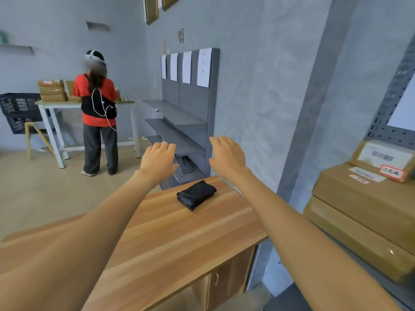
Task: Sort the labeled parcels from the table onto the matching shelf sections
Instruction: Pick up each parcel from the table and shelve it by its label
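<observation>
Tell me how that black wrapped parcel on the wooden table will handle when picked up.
The black parcel looks soft: its plastic wrap is creased, so it probably sags a little. The glossy wrap may be slippery. It lies flat, so it is unlikely to roll.

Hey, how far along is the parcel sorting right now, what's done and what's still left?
Done: three cardboard boxes are stacked on the near shelf at right. In hand: nothing; the left hand and right hand are held out open above the wooden table. Left: one black wrapped parcel lies on the table, and the grey shelf unit ahead is bare.
</observation>
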